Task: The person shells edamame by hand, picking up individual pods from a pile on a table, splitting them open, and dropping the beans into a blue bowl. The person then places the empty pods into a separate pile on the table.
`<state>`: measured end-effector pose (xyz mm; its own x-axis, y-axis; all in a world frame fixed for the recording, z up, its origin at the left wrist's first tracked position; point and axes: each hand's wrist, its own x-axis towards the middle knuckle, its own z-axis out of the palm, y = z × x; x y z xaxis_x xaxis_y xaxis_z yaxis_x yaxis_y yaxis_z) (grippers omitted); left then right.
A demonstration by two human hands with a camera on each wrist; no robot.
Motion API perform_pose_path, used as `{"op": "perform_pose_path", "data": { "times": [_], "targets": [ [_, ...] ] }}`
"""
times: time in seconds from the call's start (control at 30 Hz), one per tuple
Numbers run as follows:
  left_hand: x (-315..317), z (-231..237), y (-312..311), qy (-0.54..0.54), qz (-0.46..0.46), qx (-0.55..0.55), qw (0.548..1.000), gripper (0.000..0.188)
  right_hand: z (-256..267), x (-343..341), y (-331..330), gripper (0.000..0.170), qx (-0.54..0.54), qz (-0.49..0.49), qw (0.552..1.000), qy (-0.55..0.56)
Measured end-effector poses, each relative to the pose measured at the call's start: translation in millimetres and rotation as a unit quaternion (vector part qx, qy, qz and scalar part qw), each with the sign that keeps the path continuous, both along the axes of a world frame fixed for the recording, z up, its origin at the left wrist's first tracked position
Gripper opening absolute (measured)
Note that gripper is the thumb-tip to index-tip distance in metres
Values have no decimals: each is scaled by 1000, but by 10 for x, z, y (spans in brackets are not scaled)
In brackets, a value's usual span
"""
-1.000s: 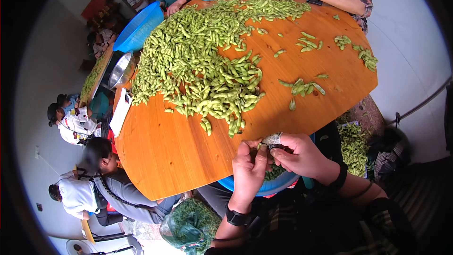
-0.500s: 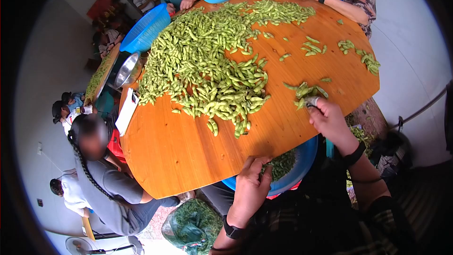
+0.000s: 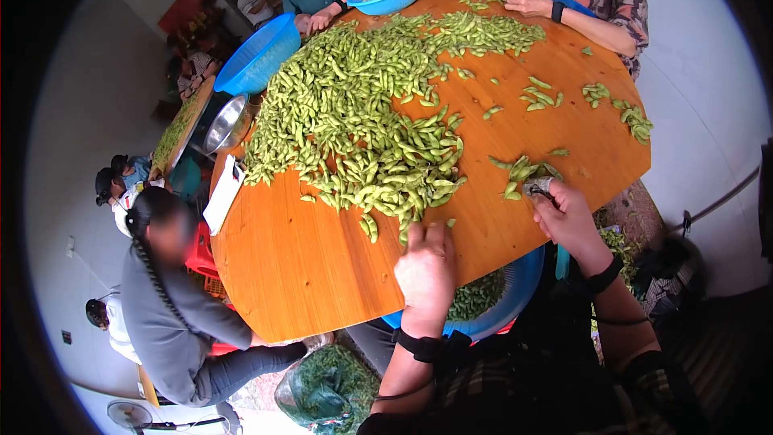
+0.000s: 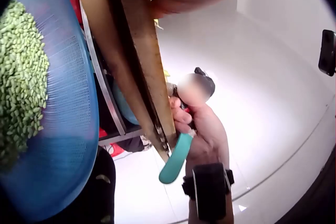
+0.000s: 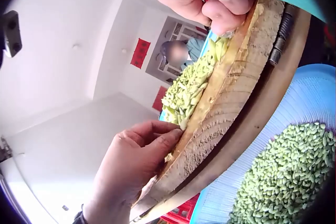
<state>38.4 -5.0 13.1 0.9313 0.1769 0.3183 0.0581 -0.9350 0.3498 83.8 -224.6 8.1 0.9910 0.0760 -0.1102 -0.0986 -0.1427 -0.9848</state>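
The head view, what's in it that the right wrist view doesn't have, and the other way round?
Only the head view shows the steel bowl and the green bag. Only the right wrist view shows the metal piece under the table's edge. Both show the table, pods, blue tub, left hand and right hand.

Green pods (image 3: 346, 89), orange-brown grained table (image 3: 306, 266), blue basin (image 3: 527, 278), pale-green beans (image 5: 294, 166), silver bowl (image 3: 228, 124), blotch-patterned shirt (image 3: 628, 4)
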Motion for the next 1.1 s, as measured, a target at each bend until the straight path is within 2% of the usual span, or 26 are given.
{"op": "perform_pose_path", "data": {
  "times": [0.07, 0.2, 0.27, 0.33, 0.47, 0.53, 0.57, 0.63, 0.67, 0.73, 0.77, 0.8, 0.87, 1.0, 1.1],
  "targets": [
    [-90, -15, -57, -51, -81, -24, 995, 9, 11, 0, -3, 15, 7, 2, 1000, 9],
    [-191, 18, 49, -62, -113, -60, 990, 14, -5, -11, -9, 14, 17, 1, 1000, -4],
    [-63, 84, 98, -85, -8, -3, 996, 14, -4, -21, 1, 14, 4, 0, 1000, -6],
    [117, -10, 185, -93, 26, 26, 995, 12, 17, -18, 6, 14, -9, -1, 1000, -14],
    [83, 5, 190, -53, 12, 5, 999, 15, 96, -55, -20, 18, -8, 20, 1000, -9],
    [31, 39, 181, -94, -22, -36, 995, 12, 202, -117, 20, 19, 0, 28, 1000, -10],
    [4, 25, 159, -93, -26, -36, 995, 12, 276, -197, 93, 19, 23, 74, 997, 7],
    [-86, -22, 81, -95, -106, -204, 969, 10, 327, -310, 266, 20, 54, 148, 987, 37],
    [-128, -2, 30, -92, -109, -204, 969, 10, 344, -332, 349, 19, 63, 175, 981, 48],
    [-198, 63, -66, -31, -126, -322, 938, 14, 290, -319, 449, 13, 85, 212, 970, 79],
    [-207, 34, -68, -36, -138, -330, 933, 21, 291, -325, 471, 12, 98, 212, 969, 82],
    [-209, 15, -58, -34, -139, -329, 933, 21, 289, -331, 485, 13, 111, 213, 967, 85],
    [-224, -20, -39, -77, -170, -254, 949, 28, 312, -355, 480, 13, 102, 216, 968, 78],
    [-278, -35, -85, -45, -152, -266, 951, 30, 256, -393, 472, 13, 52, 229, 971, 46],
    [-295, -57, -122, -69, -152, -241, 956, 34, 210, -410, 472, 13, 88, 220, 969, 64]
  ]
}}
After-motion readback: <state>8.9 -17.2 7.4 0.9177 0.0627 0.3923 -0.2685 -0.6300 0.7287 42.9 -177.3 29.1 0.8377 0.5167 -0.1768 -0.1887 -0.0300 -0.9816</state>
